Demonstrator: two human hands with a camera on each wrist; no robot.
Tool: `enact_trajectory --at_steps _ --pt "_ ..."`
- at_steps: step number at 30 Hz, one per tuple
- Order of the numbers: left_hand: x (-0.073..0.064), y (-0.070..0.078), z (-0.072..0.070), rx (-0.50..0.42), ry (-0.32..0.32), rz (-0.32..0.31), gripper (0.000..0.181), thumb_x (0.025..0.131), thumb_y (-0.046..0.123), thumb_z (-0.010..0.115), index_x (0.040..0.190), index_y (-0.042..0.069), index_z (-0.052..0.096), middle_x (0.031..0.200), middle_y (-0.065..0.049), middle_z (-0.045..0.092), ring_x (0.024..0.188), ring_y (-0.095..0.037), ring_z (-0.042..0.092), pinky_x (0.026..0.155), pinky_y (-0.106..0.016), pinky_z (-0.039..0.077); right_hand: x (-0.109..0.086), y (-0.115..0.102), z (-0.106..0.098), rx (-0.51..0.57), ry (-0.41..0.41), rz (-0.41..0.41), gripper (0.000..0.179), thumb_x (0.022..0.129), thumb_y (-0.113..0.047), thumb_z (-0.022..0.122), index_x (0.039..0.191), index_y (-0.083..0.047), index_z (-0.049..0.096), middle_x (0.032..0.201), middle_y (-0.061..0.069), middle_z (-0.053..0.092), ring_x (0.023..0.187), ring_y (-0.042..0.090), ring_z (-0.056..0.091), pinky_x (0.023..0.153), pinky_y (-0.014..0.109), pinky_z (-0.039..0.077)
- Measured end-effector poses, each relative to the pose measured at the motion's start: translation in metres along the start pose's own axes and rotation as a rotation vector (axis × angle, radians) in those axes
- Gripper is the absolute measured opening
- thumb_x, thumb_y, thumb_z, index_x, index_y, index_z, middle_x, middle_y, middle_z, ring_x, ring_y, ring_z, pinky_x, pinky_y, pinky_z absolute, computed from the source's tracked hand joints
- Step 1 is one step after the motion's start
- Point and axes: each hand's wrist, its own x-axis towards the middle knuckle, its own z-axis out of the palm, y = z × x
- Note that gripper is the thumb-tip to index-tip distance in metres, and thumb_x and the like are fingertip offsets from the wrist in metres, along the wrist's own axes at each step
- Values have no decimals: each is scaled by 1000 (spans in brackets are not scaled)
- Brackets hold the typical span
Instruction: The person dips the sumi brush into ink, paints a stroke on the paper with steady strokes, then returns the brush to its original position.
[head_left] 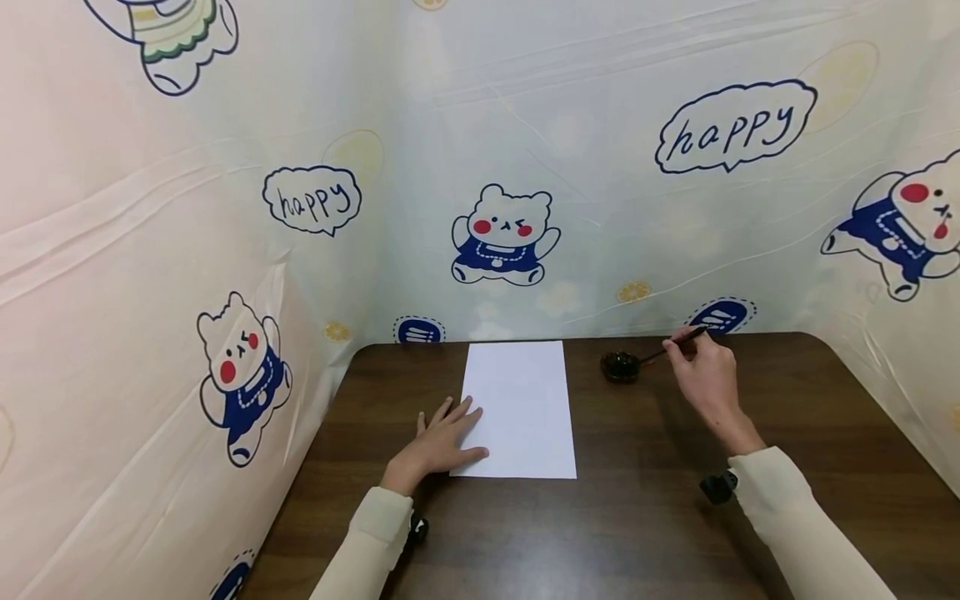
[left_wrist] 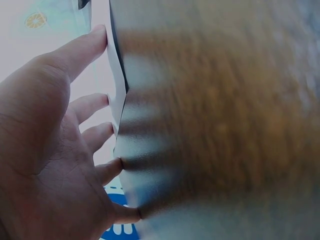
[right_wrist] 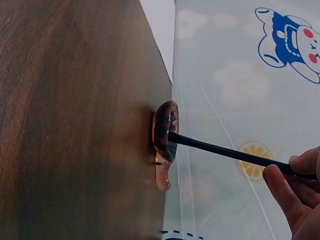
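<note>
A blank white sheet of paper lies on the brown table. My left hand rests with fingers spread at its left edge, thumb and some fingertips on the paper; the left wrist view shows the palm raised above the surface. To the right of the sheet sits a small dark reddish, glossy dish, with a translucent tail showing in the right wrist view. My right hand pinches a slim black brush by its upper part. The brush slants down into the dish, where its tip is hidden.
The wooden tabletop ends at the back against a hanging printed cloth with cartoon bears. More of this cloth closes in both sides. Dark wrist cameras sit at the cuffs of both light sleeves.
</note>
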Motion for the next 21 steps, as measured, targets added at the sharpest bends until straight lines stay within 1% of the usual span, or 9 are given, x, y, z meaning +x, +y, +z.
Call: enact_trajectory --at_steps 2,5,9,11,14,15,17,19,21 --pt "0 0 0 -1 4 1 80 88 65 57 155 29 31 166 0 16 153 -38 5 109 -78 2 1 -1 0 -8 -4 -5 15 92 -17 68 99 -3 66 81 14 71 70 29 67 63 37 48" --pt "0 -1 1 3 6 2 80 88 66 55 155 30 30 166 1 15 153 -37 5 109 -78 2 2 -4 0 -15 -14 -15 15 93 -16 67 99 -2 65 82 17 71 70 31 66 64 44 48" --pt "1 -1 2 0 8 1 80 87 67 55 154 30 30 166 1 15 153 -37 4 109 -78 2 1 -4 0 -13 -24 -12 16 94 -16 66 100 -2 65 82 17 70 71 32 66 65 47 49" --pt "1 -1 2 -4 8 1 80 87 67 55 154 30 31 166 1 16 153 -37 4 109 -78 2 -1 -4 0 -9 -17 4 15 93 -17 67 100 -3 66 84 16 71 72 31 67 65 42 50" --pt "0 -1 2 -7 2 0 81 87 67 55 154 30 31 166 1 15 153 -37 4 109 -78 1 -3 -3 -1 -3 6 31 15 92 -17 69 100 -5 67 89 13 72 75 24 68 65 22 47" --pt "0 -1 2 -11 2 -1 80 87 66 56 154 30 31 166 1 16 153 -37 4 109 -78 1 -3 -2 -2 2 18 40 15 91 -18 70 100 -6 67 90 12 73 75 19 68 65 15 44" --pt "0 0 2 -14 2 -2 81 87 66 56 154 30 31 166 1 16 153 -37 4 109 -78 1 -2 -2 -2 20 43 50 15 91 -18 70 100 -6 68 92 11 73 75 4 65 64 3 37" --pt "0 0 2 -14 6 -3 81 87 66 57 154 30 31 166 1 16 153 -37 5 109 -78 1 -1 -1 -3 45 60 49 16 91 -17 70 100 -4 68 92 11 74 74 -13 58 64 -3 34" --pt "0 0 1 -14 12 -6 81 87 66 57 154 30 32 166 1 16 153 -38 5 109 -78 2 -1 0 -5 68 74 48 15 90 -15 71 99 -4 68 89 12 74 72 -24 50 64 -4 34"
